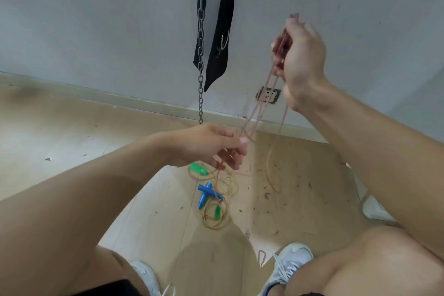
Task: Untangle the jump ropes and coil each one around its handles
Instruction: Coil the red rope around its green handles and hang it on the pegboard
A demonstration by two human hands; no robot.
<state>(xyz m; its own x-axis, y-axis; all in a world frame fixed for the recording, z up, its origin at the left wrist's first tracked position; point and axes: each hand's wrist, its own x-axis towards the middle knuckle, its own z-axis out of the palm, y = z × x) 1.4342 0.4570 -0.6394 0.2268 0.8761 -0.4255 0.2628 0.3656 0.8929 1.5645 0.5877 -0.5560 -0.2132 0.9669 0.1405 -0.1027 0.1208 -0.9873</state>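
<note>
My right hand (300, 60) is raised high, closed on purple handles with loops of the thin pink rope (259, 108) hanging from it. Lower down, my left hand (216, 144) pinches the same pink strands, which run taut between the two hands. One pink loop (272, 170) droops toward the floor. On the wooden floor below lie two green handles (197, 169) (217, 212), a pair of crossed blue handles (204, 193) and a yellowish rope (216, 218) in loose tangled coils.
A metal chain (200, 55) and a black strap (222, 31) hang down the white wall ahead. A wall socket (268, 95) sits low behind the pink rope. My knees and white sneakers (286, 269) fill the bottom of the view.
</note>
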